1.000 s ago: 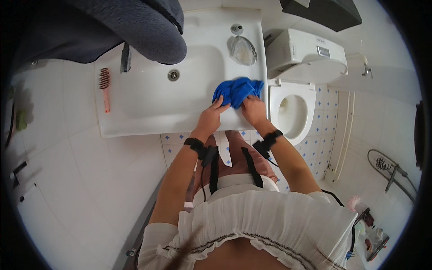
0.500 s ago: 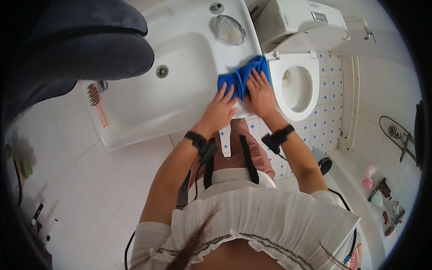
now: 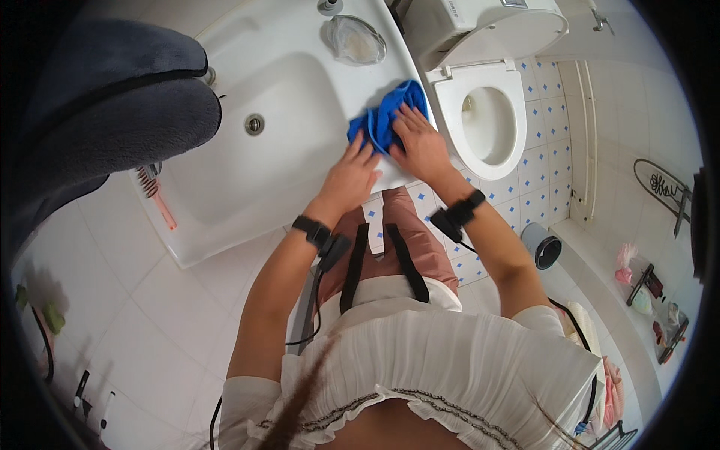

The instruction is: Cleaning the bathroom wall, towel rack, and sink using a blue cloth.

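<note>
A crumpled blue cloth (image 3: pixel 388 112) lies on the right-hand ledge of the white washbasin (image 3: pixel 270 180), near its front corner. My right hand (image 3: pixel 422 148) is on top of the cloth, its fingers bent over the folds and gripping them. Beside it, my left hand (image 3: pixel 351 178) touches the cloth's near left edge with fingertips stretched out and apart. Both wrists wear black straps with small devices. Behind the cloth, a clear plastic bag (image 3: pixel 356 41) with something pale inside sits on the ledge.
Right of the basin stands a toilet (image 3: pixel 487 124) with its lid raised. A pink hairbrush (image 3: pixel 159 199) rests on the basin's left rim. Dark plush fabric (image 3: pixel 135 112) covers the upper left. A grey bin (image 3: pixel 541 246) stands on the floor at right.
The cloth is more bunched up, and both hands have shifted slightly with it. The whole view has moved, so basin and toilet sit further left and the bin shows more fully.
</note>
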Demonstrator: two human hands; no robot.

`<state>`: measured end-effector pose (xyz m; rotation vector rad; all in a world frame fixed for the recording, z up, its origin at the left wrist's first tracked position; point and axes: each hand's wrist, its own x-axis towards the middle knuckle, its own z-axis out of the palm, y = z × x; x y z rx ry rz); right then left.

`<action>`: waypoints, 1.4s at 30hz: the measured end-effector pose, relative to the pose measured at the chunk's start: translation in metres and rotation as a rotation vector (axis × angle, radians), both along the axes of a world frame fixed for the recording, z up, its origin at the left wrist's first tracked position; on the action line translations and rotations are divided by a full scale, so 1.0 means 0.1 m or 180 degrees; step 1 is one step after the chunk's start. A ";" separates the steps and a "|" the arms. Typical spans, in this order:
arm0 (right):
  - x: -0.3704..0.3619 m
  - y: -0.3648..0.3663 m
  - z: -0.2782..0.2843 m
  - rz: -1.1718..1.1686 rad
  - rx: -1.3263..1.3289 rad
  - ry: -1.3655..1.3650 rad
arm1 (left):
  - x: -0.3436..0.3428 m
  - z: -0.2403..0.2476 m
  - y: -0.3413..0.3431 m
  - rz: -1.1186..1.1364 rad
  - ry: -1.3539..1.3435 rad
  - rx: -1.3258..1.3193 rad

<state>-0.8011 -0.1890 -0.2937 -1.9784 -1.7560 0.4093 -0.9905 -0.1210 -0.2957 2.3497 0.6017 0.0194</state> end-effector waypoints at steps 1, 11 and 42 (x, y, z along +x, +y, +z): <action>0.07 -0.12 0.04 0.0246 -0.0017 -0.0094 | -0.07 0.00 -0.09 -0.0317 -0.0200 0.0059; -0.44 -0.45 0.27 0.0962 -0.0612 0.0582 | -0.86 0.21 -0.41 -0.0254 0.0096 -0.0063; -1.62 0.17 0.01 0.2716 -0.0710 -0.0005 | -1.99 0.04 -0.77 0.1590 0.0358 0.0579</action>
